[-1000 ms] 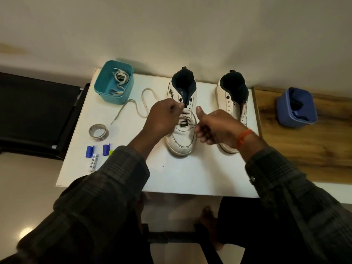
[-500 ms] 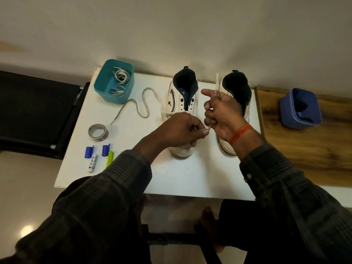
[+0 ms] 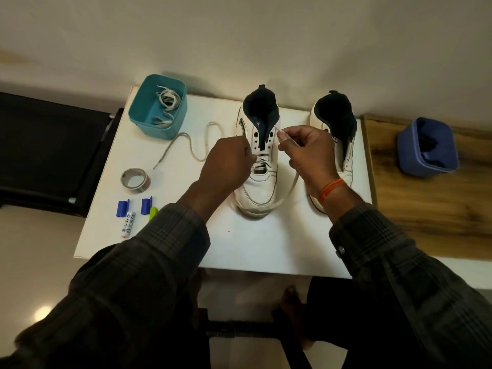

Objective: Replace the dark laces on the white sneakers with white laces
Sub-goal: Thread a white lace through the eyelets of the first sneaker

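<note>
While the left hand pinches at the lower eyelets, the right hand pinches the white lace tip just right of the left sneaker, whose toe faces the bench's near edge.

Sneakers on table (side by side)
</note>
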